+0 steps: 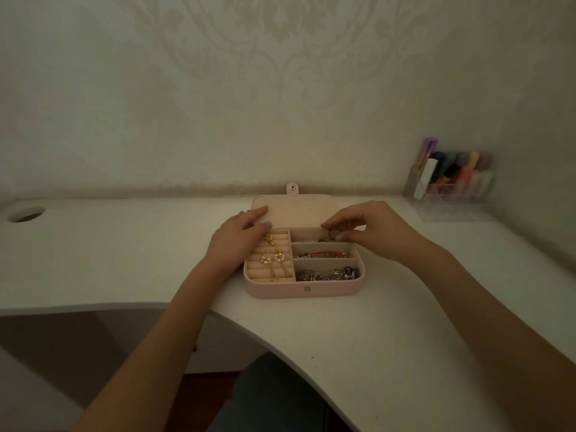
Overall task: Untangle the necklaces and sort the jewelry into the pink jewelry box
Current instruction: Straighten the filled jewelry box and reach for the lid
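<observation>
The pink jewelry box (304, 289) lies open on the white desk, its lid (296, 212) folded back toward the wall. Gold earrings and a gold chain (274, 255) rest on the ring rolls in the left section. A red bracelet (324, 254) fills the middle right compartment and a dark silver tangle of necklaces (327, 273) the front right one. My left hand (240, 232) rests on the box's back left corner, fingers lying straight along the lid. My right hand (371, 230) hovers over the back right compartment and pinches a small ring (332, 234) in its fingertips.
A clear organizer (452, 185) with coloured cosmetics stands at the back right against the wall. A round cable hole (26, 213) sits at the desk's far left. The desk's front edge curves inward near my lap.
</observation>
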The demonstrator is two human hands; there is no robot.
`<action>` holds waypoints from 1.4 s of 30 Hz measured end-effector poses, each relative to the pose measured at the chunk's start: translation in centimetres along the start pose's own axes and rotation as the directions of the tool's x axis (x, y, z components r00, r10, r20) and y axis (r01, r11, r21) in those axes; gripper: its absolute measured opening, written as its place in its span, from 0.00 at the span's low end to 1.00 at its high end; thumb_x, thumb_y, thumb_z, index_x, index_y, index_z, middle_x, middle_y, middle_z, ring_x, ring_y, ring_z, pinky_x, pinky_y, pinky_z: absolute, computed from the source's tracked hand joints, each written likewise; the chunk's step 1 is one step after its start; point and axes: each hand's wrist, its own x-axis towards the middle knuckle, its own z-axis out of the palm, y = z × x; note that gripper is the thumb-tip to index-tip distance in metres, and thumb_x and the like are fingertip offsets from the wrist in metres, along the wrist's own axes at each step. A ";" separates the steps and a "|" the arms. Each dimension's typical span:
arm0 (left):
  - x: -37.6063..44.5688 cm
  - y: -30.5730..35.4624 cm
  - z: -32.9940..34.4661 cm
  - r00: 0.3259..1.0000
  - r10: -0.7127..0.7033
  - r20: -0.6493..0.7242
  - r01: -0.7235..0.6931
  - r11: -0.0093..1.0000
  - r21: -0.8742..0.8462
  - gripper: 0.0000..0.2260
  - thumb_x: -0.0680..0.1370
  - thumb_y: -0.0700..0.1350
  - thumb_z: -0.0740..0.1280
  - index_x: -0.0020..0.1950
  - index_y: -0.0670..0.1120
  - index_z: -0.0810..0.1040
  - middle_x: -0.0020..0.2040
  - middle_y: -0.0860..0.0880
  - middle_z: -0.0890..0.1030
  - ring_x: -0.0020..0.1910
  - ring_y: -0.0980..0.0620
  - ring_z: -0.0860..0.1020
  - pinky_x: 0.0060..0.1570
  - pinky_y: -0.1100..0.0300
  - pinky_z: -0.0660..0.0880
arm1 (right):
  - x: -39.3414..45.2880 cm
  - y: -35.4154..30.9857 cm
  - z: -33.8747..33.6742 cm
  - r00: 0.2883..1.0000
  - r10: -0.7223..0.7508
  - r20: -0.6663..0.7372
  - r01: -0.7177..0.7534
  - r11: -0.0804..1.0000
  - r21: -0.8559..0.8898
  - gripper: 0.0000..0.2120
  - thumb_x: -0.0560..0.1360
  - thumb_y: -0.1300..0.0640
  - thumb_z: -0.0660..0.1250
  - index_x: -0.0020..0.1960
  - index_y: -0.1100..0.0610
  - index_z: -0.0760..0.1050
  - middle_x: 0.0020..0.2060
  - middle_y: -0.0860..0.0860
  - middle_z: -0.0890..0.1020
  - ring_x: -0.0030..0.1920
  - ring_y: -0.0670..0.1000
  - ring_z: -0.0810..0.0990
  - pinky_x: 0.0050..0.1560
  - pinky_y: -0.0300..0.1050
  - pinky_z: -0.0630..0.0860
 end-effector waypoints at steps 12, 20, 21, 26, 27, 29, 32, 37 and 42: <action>-0.1 0.1 0.0 1.000 -0.020 -0.005 0.020 1.000 -0.004 0.28 0.68 0.62 0.59 0.68 0.61 0.71 0.66 0.53 0.74 0.70 0.52 0.67 0.69 0.47 0.62 | 0.0 0.2 -0.9 0.998 0.005 0.068 -0.004 1.000 -0.015 0.23 0.74 0.76 0.59 0.60 0.55 0.78 0.52 0.45 0.81 0.43 0.26 0.76 0.48 0.21 0.67; -0.4 0.7 0.2 1.000 -0.019 -0.021 0.020 0.998 0.054 0.27 0.69 0.61 0.56 0.68 0.60 0.71 0.69 0.51 0.72 0.70 0.50 0.66 0.70 0.47 0.61 | -1.5 5.2 -4.6 0.918 0.396 0.012 -0.380 0.888 -0.259 0.23 0.74 0.56 0.71 0.68 0.52 0.72 0.67 0.51 0.73 0.63 0.51 0.73 0.57 0.39 0.66; -0.4 0.9 0.3 0.999 -0.018 -0.026 0.020 0.998 0.058 0.27 0.69 0.60 0.55 0.68 0.60 0.71 0.69 0.51 0.72 0.70 0.50 0.66 0.70 0.47 0.61 | -1.7 5.7 -4.3 0.888 0.459 0.043 -0.426 0.852 -0.304 0.24 0.72 0.53 0.73 0.67 0.52 0.73 0.67 0.51 0.74 0.62 0.51 0.74 0.57 0.39 0.66; -0.6 1.3 0.2 0.999 -0.030 -0.027 0.033 0.994 0.108 0.28 0.70 0.59 0.51 0.69 0.60 0.69 0.70 0.47 0.71 0.71 0.48 0.65 0.69 0.46 0.60 | -1.7 6.8 -3.5 0.892 0.405 -0.199 -0.438 0.884 -0.164 0.08 0.71 0.62 0.73 0.50 0.58 0.83 0.49 0.54 0.84 0.38 0.41 0.74 0.37 0.25 0.67; -0.7 1.5 0.2 0.999 -0.031 -0.020 0.033 0.990 0.136 0.27 0.72 0.59 0.51 0.70 0.59 0.68 0.70 0.47 0.71 0.71 0.47 0.64 0.70 0.47 0.59 | -1.7 6.9 -3.3 0.890 0.392 -0.232 -0.430 0.892 -0.141 0.07 0.71 0.63 0.72 0.49 0.59 0.84 0.48 0.55 0.84 0.39 0.42 0.75 0.41 0.26 0.68; -0.9 2.0 0.8 0.999 -0.022 -0.035 0.029 0.980 0.199 0.21 0.80 0.54 0.52 0.72 0.57 0.66 0.72 0.48 0.68 0.74 0.47 0.60 0.71 0.49 0.56 | -1.6 6.8 -2.8 0.888 0.382 -0.255 -0.423 0.896 -0.131 0.06 0.71 0.64 0.72 0.48 0.60 0.84 0.47 0.55 0.84 0.42 0.46 0.77 0.50 0.36 0.71; -1.4 3.3 2.3 0.997 -0.043 -0.060 0.059 0.953 0.298 0.20 0.82 0.50 0.51 0.74 0.57 0.62 0.74 0.48 0.65 0.76 0.46 0.55 0.73 0.49 0.50 | -1.4 6.6 -3.0 0.895 0.383 -0.230 -0.420 0.896 -0.142 0.07 0.71 0.61 0.73 0.48 0.55 0.83 0.43 0.52 0.83 0.41 0.45 0.77 0.46 0.37 0.71; -1.2 3.5 2.6 0.997 -0.064 -0.045 0.076 0.936 0.344 0.20 0.82 0.51 0.51 0.74 0.59 0.60 0.75 0.49 0.64 0.76 0.45 0.53 0.73 0.49 0.45 | -0.6 2.1 -4.5 0.912 0.288 -0.292 -0.154 0.900 0.407 0.13 0.70 0.65 0.73 0.51 0.53 0.81 0.41 0.49 0.83 0.41 0.46 0.81 0.44 0.37 0.78; -1.4 3.6 2.5 0.998 -0.058 -0.035 0.066 0.931 0.360 0.20 0.82 0.52 0.51 0.74 0.59 0.61 0.75 0.48 0.63 0.76 0.46 0.53 0.73 0.49 0.46 | 0.6 -1.2 -0.9 0.985 0.090 -0.146 -0.059 0.977 0.205 0.14 0.68 0.70 0.73 0.51 0.59 0.81 0.40 0.52 0.83 0.40 0.47 0.80 0.44 0.32 0.74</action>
